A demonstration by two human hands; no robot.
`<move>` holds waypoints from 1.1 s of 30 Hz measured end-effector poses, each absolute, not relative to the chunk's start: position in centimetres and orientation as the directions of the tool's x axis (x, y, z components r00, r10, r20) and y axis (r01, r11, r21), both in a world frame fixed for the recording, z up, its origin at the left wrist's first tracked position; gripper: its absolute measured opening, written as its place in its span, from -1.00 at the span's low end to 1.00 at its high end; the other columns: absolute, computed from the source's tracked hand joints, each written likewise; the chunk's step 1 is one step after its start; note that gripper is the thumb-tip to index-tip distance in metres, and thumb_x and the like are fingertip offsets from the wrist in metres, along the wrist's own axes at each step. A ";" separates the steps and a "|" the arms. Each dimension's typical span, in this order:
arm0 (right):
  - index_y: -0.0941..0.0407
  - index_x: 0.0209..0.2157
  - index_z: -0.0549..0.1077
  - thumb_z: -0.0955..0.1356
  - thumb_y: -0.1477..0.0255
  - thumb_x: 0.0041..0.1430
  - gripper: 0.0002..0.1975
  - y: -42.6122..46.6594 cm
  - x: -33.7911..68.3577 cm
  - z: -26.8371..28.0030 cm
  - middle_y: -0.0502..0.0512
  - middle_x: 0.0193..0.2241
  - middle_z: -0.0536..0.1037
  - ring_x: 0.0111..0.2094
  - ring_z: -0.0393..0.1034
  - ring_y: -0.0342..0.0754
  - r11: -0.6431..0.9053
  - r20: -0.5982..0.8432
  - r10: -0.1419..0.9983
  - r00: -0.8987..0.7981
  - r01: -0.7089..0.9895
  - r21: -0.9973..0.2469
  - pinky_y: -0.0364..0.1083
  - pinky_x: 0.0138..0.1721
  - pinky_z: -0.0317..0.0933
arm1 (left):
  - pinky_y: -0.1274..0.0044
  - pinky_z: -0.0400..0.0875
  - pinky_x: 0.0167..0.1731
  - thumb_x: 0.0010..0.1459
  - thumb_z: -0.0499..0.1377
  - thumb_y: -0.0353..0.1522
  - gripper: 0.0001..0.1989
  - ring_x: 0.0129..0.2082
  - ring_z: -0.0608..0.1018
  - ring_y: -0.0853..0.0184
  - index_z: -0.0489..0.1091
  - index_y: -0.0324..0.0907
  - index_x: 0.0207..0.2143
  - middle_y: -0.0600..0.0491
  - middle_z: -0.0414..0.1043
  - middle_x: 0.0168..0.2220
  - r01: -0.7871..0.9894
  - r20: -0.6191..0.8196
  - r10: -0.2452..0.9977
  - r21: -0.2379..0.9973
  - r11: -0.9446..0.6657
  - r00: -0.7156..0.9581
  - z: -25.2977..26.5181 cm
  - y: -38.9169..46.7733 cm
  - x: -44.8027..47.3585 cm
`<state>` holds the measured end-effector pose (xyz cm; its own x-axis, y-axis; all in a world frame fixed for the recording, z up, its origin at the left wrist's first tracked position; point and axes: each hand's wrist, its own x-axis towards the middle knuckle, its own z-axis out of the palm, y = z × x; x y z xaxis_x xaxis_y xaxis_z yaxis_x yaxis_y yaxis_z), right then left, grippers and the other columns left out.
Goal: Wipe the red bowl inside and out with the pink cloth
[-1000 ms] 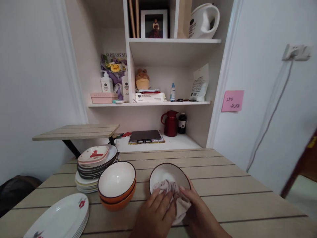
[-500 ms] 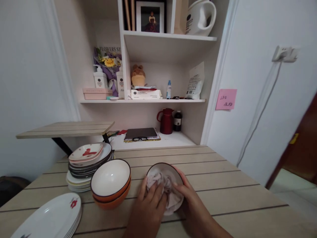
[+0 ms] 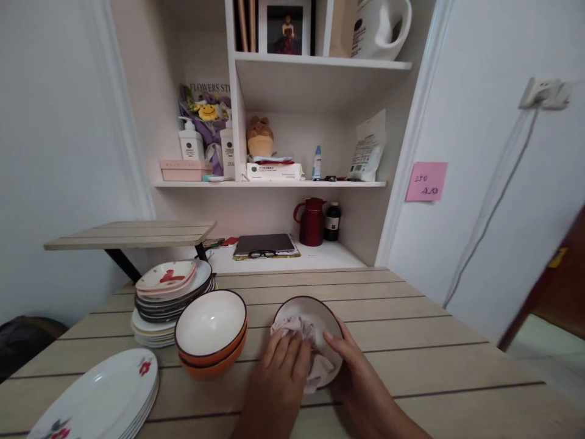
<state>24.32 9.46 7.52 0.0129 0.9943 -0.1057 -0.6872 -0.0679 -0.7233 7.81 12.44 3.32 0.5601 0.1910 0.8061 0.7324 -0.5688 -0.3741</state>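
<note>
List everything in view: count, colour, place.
held bowl: 1, white inside, centre
cloth: 1, pale, in held bowl
stacked bowls: 2 visible, orange outside, left
oval plates: several, white, front left
plate stack: count unclear, white and dark, left
table: 1, beige, foreground
raised board: 1, beige, rear left
shelving: 1, white, back
shelf items: many, mixed colours, including red jug, dark bottle, brown toy
note: 1, pink, right wall
socket with cable: 1, white, right wall
panel: 1, brown, far right
unidentified object: 1, dark, far left
left hand: 1, bare, on cloth
right hand: 1, bare, on held bowl
</note>
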 end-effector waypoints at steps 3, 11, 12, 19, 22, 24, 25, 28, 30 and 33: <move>-0.09 0.37 0.24 0.59 0.33 0.01 -0.08 9.6 24.3 7.4 0.08 -0.01 0.70 0.07 0.52 0.20 -0.070 -0.101 0.995 0.002 -0.707 -0.703 0.10 0.13 0.27 | 0.30 0.29 0.25 0.55 -0.23 -0.38 -0.49 0.08 0.58 0.23 0.52 -0.14 0.07 0.00 0.60 0.04 0.758 0.851 0.223 -0.269 -0.594 0.476 3.4 12.4 7.9; -0.06 0.43 0.10 0.61 0.25 -0.04 0.07 9.8 24.1 7.2 0.13 -0.05 0.72 0.01 0.56 0.22 -0.116 -0.150 0.988 -0.018 -0.729 -0.675 0.11 0.07 0.31 | 0.36 0.29 0.23 0.54 -0.13 -0.39 -0.58 0.12 0.57 0.25 0.49 -0.16 0.13 0.00 0.58 0.10 0.680 0.781 0.124 -0.440 -0.587 0.612 4.4 12.8 7.8; -0.06 0.43 0.10 0.62 0.25 -0.04 0.08 9.8 24.1 7.2 0.14 -0.05 0.71 -0.01 0.57 0.22 -0.117 -0.135 0.990 -0.033 -0.723 -0.680 0.11 0.04 0.32 | 0.39 0.30 0.23 0.54 -0.14 -0.40 -0.58 0.06 0.60 0.28 0.51 -0.17 0.10 0.02 0.62 0.03 0.670 0.794 0.091 -0.439 -0.599 0.601 4.2 12.8 8.0; -0.07 0.40 0.18 0.63 0.27 -0.05 0.02 9.3 23.7 7.6 0.13 -0.14 0.73 -0.08 0.60 0.19 -0.084 -0.060 0.996 -0.059 -0.701 -0.709 0.08 0.00 0.34 | 0.42 0.31 0.23 0.53 -0.12 -0.41 -0.60 -0.12 0.65 0.35 0.54 -0.11 0.01 0.08 0.66 -0.10 0.623 0.857 -0.013 -0.385 -0.681 0.515 2.6 13.0 9.5; -0.06 0.35 0.26 0.64 0.22 -0.10 -0.01 9.3 24.0 8.0 0.11 -0.21 0.73 -0.13 0.60 0.20 -0.128 -0.129 0.990 -0.051 -0.695 -0.708 0.08 -0.05 0.37 | 0.41 0.32 0.22 0.51 -0.07 -0.40 -0.64 -0.15 0.65 0.36 0.55 -0.07 -0.04 0.09 0.66 -0.11 0.616 0.839 -0.003 -0.402 -0.678 0.543 1.9 13.3 9.6; -0.03 0.32 0.29 0.64 0.21 -0.14 -0.01 9.5 24.2 8.1 0.09 -0.25 0.73 -0.19 0.60 0.18 -0.163 -0.189 0.981 -0.037 -0.686 -0.709 0.06 -0.11 0.38 | 0.41 0.29 0.23 0.52 -0.06 -0.38 -0.64 -0.14 0.64 0.36 0.56 -0.07 -0.08 0.11 0.66 -0.13 0.601 0.816 -0.001 -0.426 -0.676 0.578 1.7 13.5 9.4; -0.02 0.31 0.30 0.64 0.22 -0.14 -0.02 9.6 24.4 8.1 0.08 -0.26 0.73 -0.21 0.60 0.16 -0.175 -0.207 0.978 -0.034 -0.681 -0.711 0.04 -0.13 0.37 | 0.41 0.27 0.25 0.52 -0.06 -0.37 -0.64 -0.13 0.64 0.36 0.56 -0.07 -0.09 0.11 0.66 -0.12 0.584 0.802 -0.003 -0.438 -0.684 0.598 1.8 13.5 9.2; 0.00 0.29 0.33 0.60 0.26 -0.06 -0.13 9.9 24.9 8.0 0.07 -0.25 0.74 -0.27 0.58 0.11 -0.179 -0.197 0.979 -0.049 -0.663 -0.727 -0.02 -0.23 0.35 | 0.37 0.15 0.34 0.54 -0.07 -0.35 -0.63 -0.06 0.62 0.36 0.56 -0.07 -0.08 0.14 0.66 -0.10 0.538 0.786 -0.001 -0.423 -0.729 0.618 2.8 13.5 8.5; -0.01 0.28 0.35 0.58 0.29 0.00 -0.20 10.2 25.3 8.0 0.07 -0.24 0.74 -0.32 0.57 0.07 -0.179 -0.179 0.982 -0.067 -0.653 -0.736 -0.05 -0.28 0.32 | 0.32 0.09 0.39 0.53 -0.05 -0.36 -0.66 -0.03 0.62 0.36 0.55 -0.08 -0.06 0.14 0.66 -0.11 0.532 0.786 0.010 -0.409 -0.742 0.618 3.6 13.3 8.0; 0.00 0.29 0.36 0.57 0.29 0.05 -0.23 10.4 26.1 8.1 0.08 -0.21 0.74 -0.31 0.57 0.06 -0.182 -0.167 0.982 -0.085 -0.641 -0.746 -0.05 -0.25 0.32 | 0.27 0.11 0.40 0.52 -0.02 -0.37 -0.69 0.02 0.61 0.33 0.54 -0.11 -0.03 0.10 0.66 -0.11 0.547 0.774 0.028 -0.420 -0.724 0.632 4.6 12.8 7.7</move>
